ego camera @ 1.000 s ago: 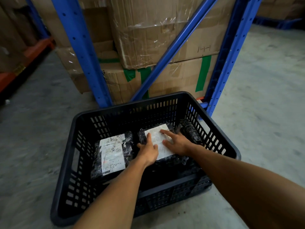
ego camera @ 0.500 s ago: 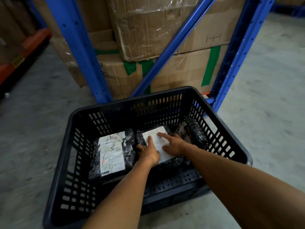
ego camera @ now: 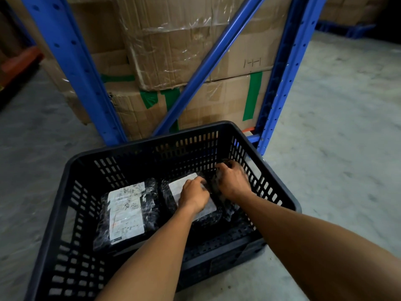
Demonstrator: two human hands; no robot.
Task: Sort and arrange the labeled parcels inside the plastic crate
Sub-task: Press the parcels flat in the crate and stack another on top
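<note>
A black slotted plastic crate [ego camera: 71, 192] stands on the concrete floor. Three black-wrapped parcels lie in it. The left parcel [ego camera: 127, 213] shows a large white label, face up. The middle parcel [ego camera: 176, 187] also has a white label, and my left hand [ego camera: 194, 196] rests flat on it with curled fingers. The right parcel [ego camera: 230, 207] leans against the crate's right wall. My right hand [ego camera: 232, 181] is closed around its upper end; most of that parcel is hidden under the hand.
A blue steel rack [ego camera: 73, 68] with a diagonal brace rises just behind the crate. Stacked cardboard boxes [ego camera: 184, 51] with green tape fill the rack. Bare concrete floor [ego camera: 336, 137] extends to the right and left.
My right hand left the middle parcel's label and moved right onto the parcel by the crate's right wall, closing on it. My left hand shifted further onto the middle label.
</note>
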